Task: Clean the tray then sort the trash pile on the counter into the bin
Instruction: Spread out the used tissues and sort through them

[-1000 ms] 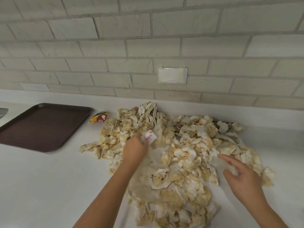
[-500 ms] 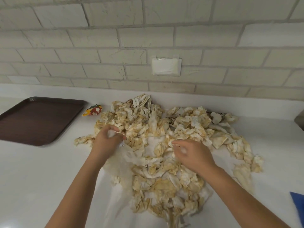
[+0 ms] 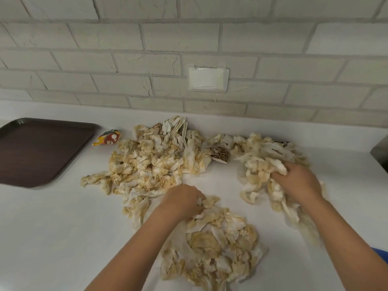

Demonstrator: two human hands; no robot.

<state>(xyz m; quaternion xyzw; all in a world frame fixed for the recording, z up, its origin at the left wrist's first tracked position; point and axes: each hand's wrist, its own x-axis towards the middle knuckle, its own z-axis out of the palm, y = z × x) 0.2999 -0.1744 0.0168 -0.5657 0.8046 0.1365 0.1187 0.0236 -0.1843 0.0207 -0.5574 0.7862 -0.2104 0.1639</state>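
A pile of crumpled, yellow-stained paper napkins point(image 3: 151, 164) lies on the white counter point(image 3: 52, 227), split into three clumps. My left hand point(image 3: 181, 201) grips napkins at the top of the near clump point(image 3: 214, 244). My right hand point(image 3: 298, 181) is curled into the right clump point(image 3: 266, 160) and holds a bunch of it. The dark brown tray point(image 3: 42, 150) lies bare at the far left. A leopard-print wrapper point(image 3: 220, 154) lies between the back clumps. No bin is in view.
A red and yellow packet point(image 3: 108, 138) lies between the tray and the napkins. A white wall plate point(image 3: 207, 78) sits on the brick wall. A grey metal edge point(image 3: 381, 153) shows at far right, a blue object point(image 3: 381, 254) at the lower right.
The single pile has been pulled apart into three clumps. My right hand moved right with a bunch of napkins; my left hand moved toward me and right with another bunch.
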